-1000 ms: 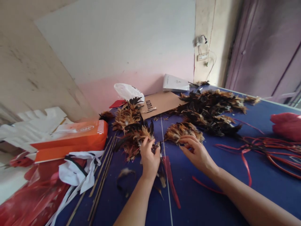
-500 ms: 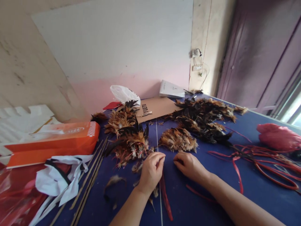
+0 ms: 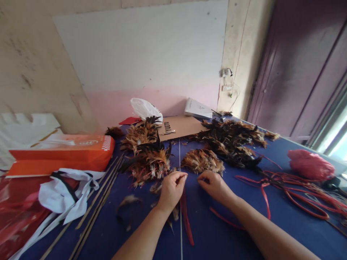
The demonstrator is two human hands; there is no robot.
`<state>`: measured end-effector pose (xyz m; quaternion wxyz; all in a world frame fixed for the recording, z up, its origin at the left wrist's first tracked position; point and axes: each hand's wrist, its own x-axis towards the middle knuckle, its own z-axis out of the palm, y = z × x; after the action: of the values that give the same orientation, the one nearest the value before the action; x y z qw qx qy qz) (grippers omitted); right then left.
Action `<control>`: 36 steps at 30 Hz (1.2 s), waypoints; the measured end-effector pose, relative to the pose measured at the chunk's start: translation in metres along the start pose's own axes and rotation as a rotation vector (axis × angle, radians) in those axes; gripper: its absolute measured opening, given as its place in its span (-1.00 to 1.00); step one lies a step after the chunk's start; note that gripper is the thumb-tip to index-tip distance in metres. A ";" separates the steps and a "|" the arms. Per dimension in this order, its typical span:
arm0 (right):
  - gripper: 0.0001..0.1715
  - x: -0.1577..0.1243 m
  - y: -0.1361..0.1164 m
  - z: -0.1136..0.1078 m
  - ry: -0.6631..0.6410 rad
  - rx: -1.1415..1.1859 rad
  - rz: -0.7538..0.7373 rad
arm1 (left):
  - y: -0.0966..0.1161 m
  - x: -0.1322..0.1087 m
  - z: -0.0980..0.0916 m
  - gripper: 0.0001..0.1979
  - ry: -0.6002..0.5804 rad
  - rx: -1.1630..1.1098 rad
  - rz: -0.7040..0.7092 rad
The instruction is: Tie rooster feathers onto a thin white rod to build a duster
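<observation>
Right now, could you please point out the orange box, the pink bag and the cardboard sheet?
Orange box (image 3: pixel 59 159): head view, its long side.
Pink bag (image 3: pixel 310 165): head view, its middle.
Cardboard sheet (image 3: pixel 187 126): head view, bare centre.

— Left grip?
— Pinched over a red strip, maybe holding it; blurred.
— Right grip?
— Curled on the blue tabletop, just beside a brown feather pile. Near the left, not touching.
</observation>
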<state>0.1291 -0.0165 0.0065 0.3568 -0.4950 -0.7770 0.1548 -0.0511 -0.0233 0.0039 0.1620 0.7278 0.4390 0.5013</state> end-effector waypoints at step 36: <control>-0.75 0.063 0.026 0.004 -0.011 0.104 0.399 | -0.006 -0.003 0.012 -0.81 -0.108 -0.305 -0.322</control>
<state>0.1269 0.0518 0.0135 0.3399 -0.6190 -0.6566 0.2650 -0.0438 -0.0197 -0.0078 0.3715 0.6412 0.4592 0.4899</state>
